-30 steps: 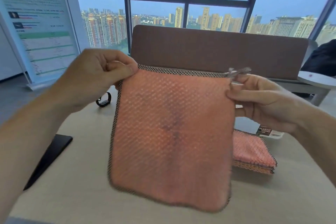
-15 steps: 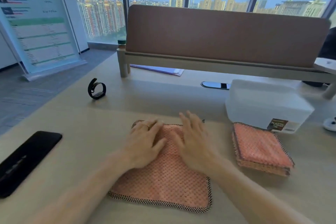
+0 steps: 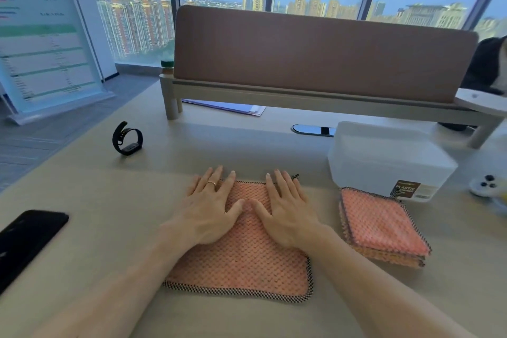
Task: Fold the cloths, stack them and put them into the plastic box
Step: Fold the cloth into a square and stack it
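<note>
Left hand: The left hand (image 3: 211, 208) lies flat on the far left part of the cloth (image 3: 241, 263). Its fingers are straight and spread, gripping nothing, and the fingertips reach past the cloth's far edge. A ring (image 3: 211, 183) shows on one finger.
Right hand: The right hand (image 3: 290, 208) presses flat on the far right part of the same cloth, fingers straight and holding nothing. Its thumb points toward the left thumb, the two close but apart.
Cloth: An orange-pink, waffle-textured piece with a checked black-and-white border lies spread on the table (image 3: 109, 200) directly before the person.
Stack: Folded cloths (image 3: 384, 225) of the same kind sit piled to the right, apart from the flat one. The pile's far corner is right at the plastic box; contact cannot be told.
Plastic box: The translucent white plastic box (image 3: 384, 156) stands on the table's right side behind the pile, with a brown label (image 3: 406, 189) low on its front.
Elsewhere: A black wristband (image 3: 127, 140) stands far left of the hands, a dark phone (image 3: 27, 238) lies at the left edge, and a brown divider panel (image 3: 315, 54) crosses the table's far side.
</note>
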### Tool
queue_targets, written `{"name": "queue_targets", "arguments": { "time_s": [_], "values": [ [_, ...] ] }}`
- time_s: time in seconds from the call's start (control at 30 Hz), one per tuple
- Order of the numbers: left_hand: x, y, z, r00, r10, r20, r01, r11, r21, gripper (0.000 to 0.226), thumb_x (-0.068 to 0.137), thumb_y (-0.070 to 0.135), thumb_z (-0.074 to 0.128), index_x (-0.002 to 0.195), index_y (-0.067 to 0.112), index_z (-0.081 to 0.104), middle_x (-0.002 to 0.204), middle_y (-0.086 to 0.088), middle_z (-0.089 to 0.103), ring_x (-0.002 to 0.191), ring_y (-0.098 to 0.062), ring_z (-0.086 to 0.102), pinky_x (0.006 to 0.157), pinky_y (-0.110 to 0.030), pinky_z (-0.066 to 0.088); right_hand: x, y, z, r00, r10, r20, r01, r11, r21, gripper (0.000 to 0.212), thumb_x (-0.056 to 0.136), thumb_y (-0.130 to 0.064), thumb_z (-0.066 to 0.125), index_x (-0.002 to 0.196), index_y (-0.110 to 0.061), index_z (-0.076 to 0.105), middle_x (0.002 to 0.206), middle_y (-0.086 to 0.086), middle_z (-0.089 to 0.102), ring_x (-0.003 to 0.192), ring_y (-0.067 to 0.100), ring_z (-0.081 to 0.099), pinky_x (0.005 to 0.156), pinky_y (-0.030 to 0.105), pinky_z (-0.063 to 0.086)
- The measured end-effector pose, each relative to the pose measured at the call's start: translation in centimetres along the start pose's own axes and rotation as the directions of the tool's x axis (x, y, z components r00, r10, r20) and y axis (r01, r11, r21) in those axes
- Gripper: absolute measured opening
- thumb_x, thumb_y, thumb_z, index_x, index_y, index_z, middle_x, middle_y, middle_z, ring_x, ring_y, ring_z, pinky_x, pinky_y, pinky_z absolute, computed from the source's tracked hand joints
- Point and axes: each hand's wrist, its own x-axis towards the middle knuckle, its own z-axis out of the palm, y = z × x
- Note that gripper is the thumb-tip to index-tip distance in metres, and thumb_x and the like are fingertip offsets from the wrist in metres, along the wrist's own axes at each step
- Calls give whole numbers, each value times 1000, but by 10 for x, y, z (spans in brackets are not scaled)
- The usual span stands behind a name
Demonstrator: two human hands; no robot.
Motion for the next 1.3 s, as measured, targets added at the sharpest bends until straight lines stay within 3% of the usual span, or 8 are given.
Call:
{"name": "queue_targets", "arguments": {
  "time_s": [0.1,0.47,0.63,0.83,0.97,1.07,1.2,1.3],
  "values": [
    [-20,-1,-8,993,75,-88,-77,997,-26,78,94,67,12,162,33,-5,168,6,-20,155,-12,-22,128,-40,-8,-19,-12,1,989,-92,-112,99,994,54,78,99,-66,9,160,-23,-14,165,-5,-28,150,12,-32,126,40,-13],
    [-45,-43,1,1000,-6,20,6,1000,0,105,68,84,-22,160,35,-14,169,9,-19,153,-7,-25,126,-36,-15,-43,3,7,997,-77,-21,78,997,7,81,99,-70,13,160,-25,-13,169,-8,-17,153,9,-21,123,32,-13],
    [-77,-26,-6,976,214,-45,-215,976,-34,77,92,75,7,159,41,-12,167,18,-22,150,0,-29,125,-35,-11,-58,-15,2,966,-230,-122,237,970,52,75,101,-66,14,160,-28,-12,166,-12,-23,151,6,-28,125,33,-12],
    [-92,-31,2,974,225,7,-225,974,-32,88,81,86,-6,158,44,-8,166,23,-18,150,5,-24,125,-32,-10,-76,-7,8,949,-307,-65,312,947,75,71,102,-63,23,161,-33,-4,169,-17,-10,153,0,-17,127,32,-5],
    [-124,-52,-15,944,295,-147,-312,943,-115,68,91,75,40,153,49,31,163,26,24,153,1,20,121,-25,17,-112,25,-2,926,-301,-226,342,925,168,59,99,-66,36,153,-47,26,159,-34,16,147,-13,12,117,9,12],
    [-144,-67,-30,895,378,-238,-429,875,-223,30,86,59,66,114,48,65,125,31,57,117,4,61,96,-15,45,-138,47,-4,894,-361,-265,405,905,134,39,92,-64,58,124,-43,59,131,-31,49,123,-11,47,102,5,35],
    [-142,-75,-39,861,467,-201,-505,827,-247,7,91,39,66,98,40,69,104,28,62,93,4,67,77,-17,54,-138,47,-13,873,-451,-186,471,879,79,13,93,-46,62,104,-40,61,109,-28,57,101,-7,54,88,13,45],
    [-134,-78,-33,858,497,-131,-512,852,-114,17,95,27,55,105,39,61,103,24,62,88,4,64,75,-19,53,-127,41,-15,844,-508,-174,506,860,-58,12,93,-25,57,102,-33,60,103,-20,62,91,2,60,76,20,52]
  ]
}}
